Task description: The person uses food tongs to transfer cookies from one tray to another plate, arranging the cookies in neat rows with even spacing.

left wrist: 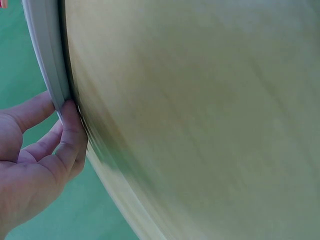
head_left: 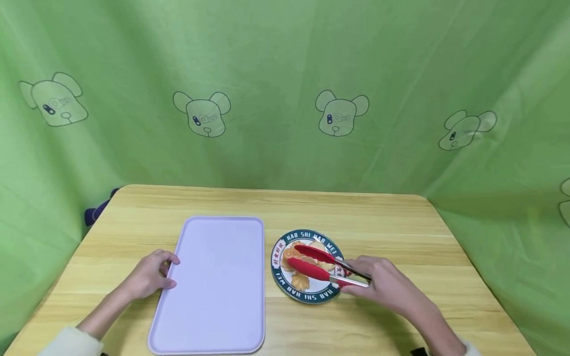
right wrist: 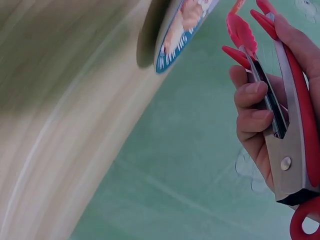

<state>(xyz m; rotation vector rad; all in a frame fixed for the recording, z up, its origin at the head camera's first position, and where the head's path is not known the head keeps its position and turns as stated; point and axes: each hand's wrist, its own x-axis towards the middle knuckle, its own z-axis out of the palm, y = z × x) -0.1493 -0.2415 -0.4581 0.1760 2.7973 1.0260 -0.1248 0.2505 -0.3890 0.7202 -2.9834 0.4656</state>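
My left hand [head_left: 149, 276] pinches the left edge of a pale lilac rectangular tray [head_left: 213, 291]; the left wrist view shows the thumb and fingers on opposite sides of its rim. In my right hand [head_left: 385, 284] are kitchen tongs [head_left: 311, 269] with red tips and metal arms. The tips are apart, above a round plate [head_left: 283, 288] with a dark green lettered rim. Several golden, ridged cookies or pastries [head_left: 300, 282] lie on it, partly hidden by the tongs. An orange-tan piece [right wrist: 237, 6] shows at the tongs' tips in the right wrist view; whether it is gripped I cannot tell.
Tray and plate lie side by side on a light wooden table [head_left: 378, 222], with a narrow strip of wood between them. Green curtains [head_left: 276, 163] printed with bear heads hang behind the table and at both sides. A dark purple object [head_left: 94, 213] pokes out past the table's left edge.
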